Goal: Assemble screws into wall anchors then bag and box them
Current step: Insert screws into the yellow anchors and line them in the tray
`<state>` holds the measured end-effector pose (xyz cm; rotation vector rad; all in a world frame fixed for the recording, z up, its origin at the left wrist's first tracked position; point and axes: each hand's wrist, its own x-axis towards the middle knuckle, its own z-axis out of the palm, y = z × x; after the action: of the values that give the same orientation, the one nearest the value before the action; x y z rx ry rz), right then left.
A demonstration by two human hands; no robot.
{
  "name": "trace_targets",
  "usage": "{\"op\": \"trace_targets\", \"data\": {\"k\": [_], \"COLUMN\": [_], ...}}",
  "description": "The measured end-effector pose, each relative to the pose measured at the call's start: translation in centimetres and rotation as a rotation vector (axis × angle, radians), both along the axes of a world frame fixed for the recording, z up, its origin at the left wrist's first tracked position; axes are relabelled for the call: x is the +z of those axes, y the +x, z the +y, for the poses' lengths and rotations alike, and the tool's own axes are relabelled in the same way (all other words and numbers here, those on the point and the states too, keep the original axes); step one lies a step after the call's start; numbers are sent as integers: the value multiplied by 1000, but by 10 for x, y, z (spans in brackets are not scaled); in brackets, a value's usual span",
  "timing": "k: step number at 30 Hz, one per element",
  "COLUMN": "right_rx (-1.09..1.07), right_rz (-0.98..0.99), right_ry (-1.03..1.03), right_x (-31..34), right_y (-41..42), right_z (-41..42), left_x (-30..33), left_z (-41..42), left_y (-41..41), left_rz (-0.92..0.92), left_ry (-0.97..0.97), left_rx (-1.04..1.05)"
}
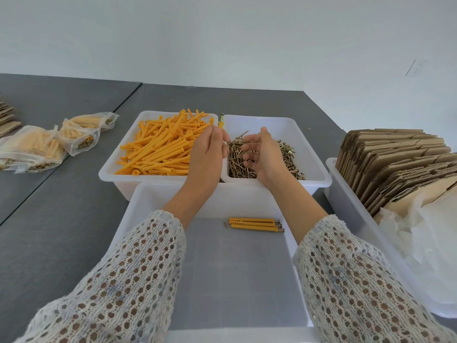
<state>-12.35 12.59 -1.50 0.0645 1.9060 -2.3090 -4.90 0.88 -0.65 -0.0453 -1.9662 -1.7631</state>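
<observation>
My left hand (206,157) is shut on a yellow anchor with a screw in it (220,123), which sticks up above my fingers between the two back bins. My right hand (263,154) is in the white screw bin (311,154), with its fingers curled loosely around several brass screws (237,167). The white bin on the left (116,173) is full of loose yellow anchors (158,149). Three assembled anchors (256,225) lie side by side in the white front tray (138,209), between my forearms.
Filled clear bags (81,134) lie on the grey table (61,219) at the left, beside flat cardboard (7,120). At the right, a white bin (346,209) holds flattened cardboard boxes (395,167) and empty plastic bags (425,243).
</observation>
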Motion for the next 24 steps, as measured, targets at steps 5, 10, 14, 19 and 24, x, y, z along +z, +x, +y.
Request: {"op": "trace_targets", "data": {"k": [5, 10, 14, 19, 24], "right_rx": [-51, -102, -82, -78, -68], "right_rz": [-51, -177, -209, -218, -218], "right_ry": [-130, -358, -469, -482, -421], "right_x": [-3, -4, -6, -8, -8], "right_y": [-4, -10, -12, -15, -17], "right_z": [5, 14, 17, 18, 16], "left_x": [11, 13, 0, -24, -38], "left_z": [6, -2, 9, 37, 56], "left_y": [7, 14, 19, 28, 37], "left_rz": [-113, -604, -823, -753, -454], "left_ry": [-96, -302, -533, -1045, -1285], "left_rx": [-300, -843, -986, -872, -721]}}
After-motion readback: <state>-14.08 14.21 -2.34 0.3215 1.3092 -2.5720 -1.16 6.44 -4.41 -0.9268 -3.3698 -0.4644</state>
